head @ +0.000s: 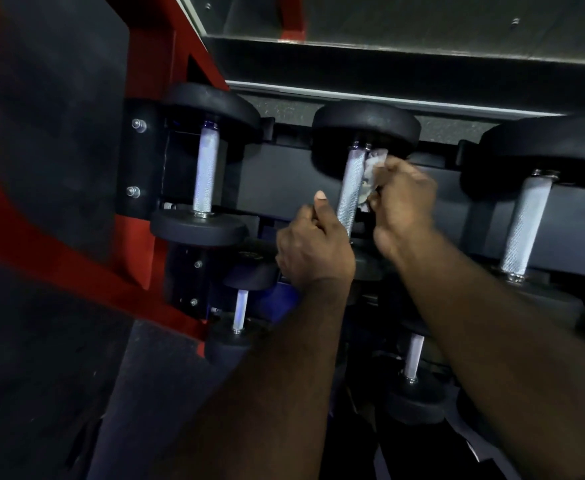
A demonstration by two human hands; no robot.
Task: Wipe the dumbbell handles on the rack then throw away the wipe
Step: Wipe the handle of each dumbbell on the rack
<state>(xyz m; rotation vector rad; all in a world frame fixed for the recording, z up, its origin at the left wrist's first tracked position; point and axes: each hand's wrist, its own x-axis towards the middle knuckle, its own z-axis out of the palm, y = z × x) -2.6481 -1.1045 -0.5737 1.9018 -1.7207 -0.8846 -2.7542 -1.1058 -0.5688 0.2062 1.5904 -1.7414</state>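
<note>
Three black dumbbells lie on the upper shelf of the rack (284,174). The middle dumbbell has a knurled silver handle (351,188). My left hand (313,247) grips the lower end of that handle, thumb raised. My right hand (402,209) presses a crumpled white wipe (370,171) against the handle's right side, near its top. The left dumbbell's handle (205,171) and the right dumbbell's handle (526,223) are bare.
A red frame post (166,57) runs down the left side of the rack. Smaller dumbbells (241,310) (414,358) sit on a lower shelf under my arms. A mirror edge (388,39) lies behind the rack. Dark rubber floor (41,375) at the left.
</note>
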